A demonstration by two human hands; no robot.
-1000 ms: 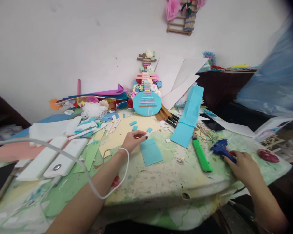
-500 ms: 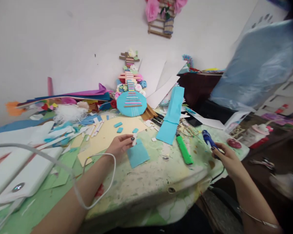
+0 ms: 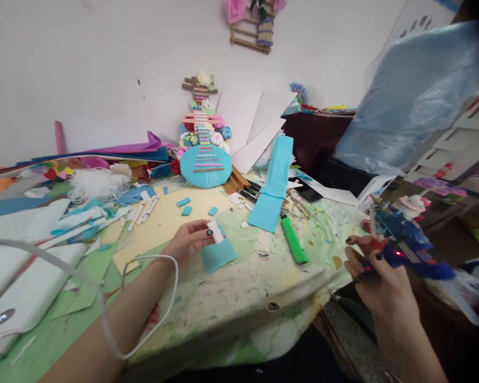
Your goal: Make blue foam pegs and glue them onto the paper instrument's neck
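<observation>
White piece: pinched between thumb and fingers of the left hand, held over a blue paper square. Glue gun: gripped in the right hand, held at the right edge of the table, well apart from the left hand. Between square and front edge, bare stained cloth is shown. Green cutter: laid beside a blue strip. Paper lute: stood near a white wall, below a hung wooden ladder.
</observation>
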